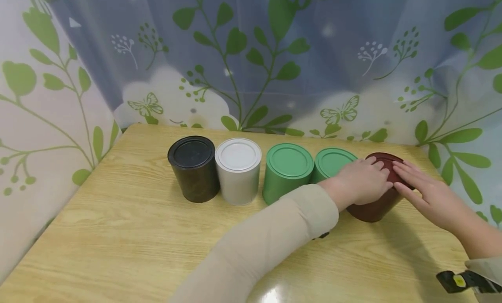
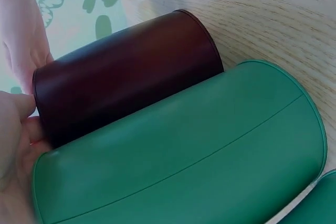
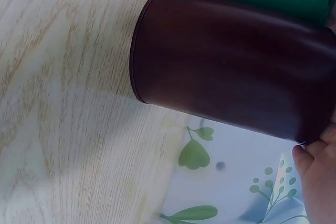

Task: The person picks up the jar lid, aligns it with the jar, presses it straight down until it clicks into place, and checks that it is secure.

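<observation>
A dark red canister [image 1: 370, 208] stands at the right end of a row of lidded canisters. My left hand [image 1: 358, 181] reaches across from the left, its fingers on the canister's lid [image 1: 393, 176]. From the right, my right hand [image 1: 433, 196] lays its extended fingers on the same lid, close to the left hand's fingertips. In the left wrist view, a green canister [image 2: 194, 156] lies right alongside the dark red canister [image 2: 131, 72]. The right wrist view shows my right fingers [image 3: 317, 156] at the rim of the dark red canister [image 3: 231, 61].
Left of the hands, the row holds a green canister [image 1: 333, 159] partly hidden by my left hand, another green canister [image 1: 289, 161], a white canister [image 1: 238, 174] and a black canister [image 1: 196, 176]. They stand on a wooden table [image 1: 129, 237], with a leaf-patterned curtain [image 1: 251, 76] behind.
</observation>
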`<state>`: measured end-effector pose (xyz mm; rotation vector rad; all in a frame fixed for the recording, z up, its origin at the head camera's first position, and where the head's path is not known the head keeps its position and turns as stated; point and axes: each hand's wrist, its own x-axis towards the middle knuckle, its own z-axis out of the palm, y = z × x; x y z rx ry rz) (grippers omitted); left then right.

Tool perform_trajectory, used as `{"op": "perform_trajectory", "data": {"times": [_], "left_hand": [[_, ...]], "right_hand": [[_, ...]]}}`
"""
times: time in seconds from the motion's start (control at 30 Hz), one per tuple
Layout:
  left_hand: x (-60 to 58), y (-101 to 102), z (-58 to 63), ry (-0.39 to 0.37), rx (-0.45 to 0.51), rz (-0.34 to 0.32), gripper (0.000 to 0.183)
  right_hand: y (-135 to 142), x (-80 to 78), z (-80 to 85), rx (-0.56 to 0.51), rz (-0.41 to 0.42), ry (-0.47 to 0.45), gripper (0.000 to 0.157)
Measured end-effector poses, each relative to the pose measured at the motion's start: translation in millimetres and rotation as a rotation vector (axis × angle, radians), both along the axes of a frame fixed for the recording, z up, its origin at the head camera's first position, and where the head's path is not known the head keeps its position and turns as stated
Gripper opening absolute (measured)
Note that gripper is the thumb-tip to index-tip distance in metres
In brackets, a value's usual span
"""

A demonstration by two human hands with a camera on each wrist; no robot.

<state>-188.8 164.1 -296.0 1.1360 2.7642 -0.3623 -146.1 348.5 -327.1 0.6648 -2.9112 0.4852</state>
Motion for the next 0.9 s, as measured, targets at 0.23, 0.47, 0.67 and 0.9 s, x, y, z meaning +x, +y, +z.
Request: {"op": "perform_trajectory", "data": {"times": [0.23, 0.47, 0.67, 0.9], "left_hand": [[0.2, 3.9, -4.5, -0.018, 0.086, 0.051, 0.045], [-2.4, 6.3, -4.0, -0.069, 0.138, 0.095, 0.045], [-2.7, 8.0, 1.2, -0.069, 0.093, 0.087, 0.045], [-2.5, 7.0, 4.4, -0.063, 0.114, 0.09, 0.047]], "right_hand": [[-2.0, -0.8, 4.7, 0.015, -0.016, -0.087, 0.055], [-4.0, -6.7, 15.7, 0.044, -0.031, -0.16, 0.055], [-5.1, -14.4, 28.5, 0.093, -0.033, -0.262, 0.054], [-2.0, -19.1, 35.1, 0.054, -0.001, -0.361, 0.053]]}}
